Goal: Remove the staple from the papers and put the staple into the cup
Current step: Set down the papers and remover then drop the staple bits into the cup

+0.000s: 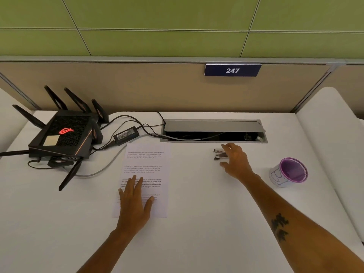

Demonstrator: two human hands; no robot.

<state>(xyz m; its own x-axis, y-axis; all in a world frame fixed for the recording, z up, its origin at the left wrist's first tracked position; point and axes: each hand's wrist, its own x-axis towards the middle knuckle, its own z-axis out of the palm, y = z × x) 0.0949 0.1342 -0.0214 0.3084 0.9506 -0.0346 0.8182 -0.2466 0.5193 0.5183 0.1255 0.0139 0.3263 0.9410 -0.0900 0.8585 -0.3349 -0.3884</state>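
I am just starting. My left hand (136,201) lies flat on the papers (145,174), fingers straight. My right hand (235,160) reaches with fingers spread over the staple remover (219,154), not holding it. I cannot see the staple. The cup (287,172) waits at the right.

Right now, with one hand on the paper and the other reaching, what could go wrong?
The right hand is only arriving at the staple remover, so it might nudge it away. The left hand presses the papers low down, so their top could lift. The cup sits far right, so a tiny staple might drop.
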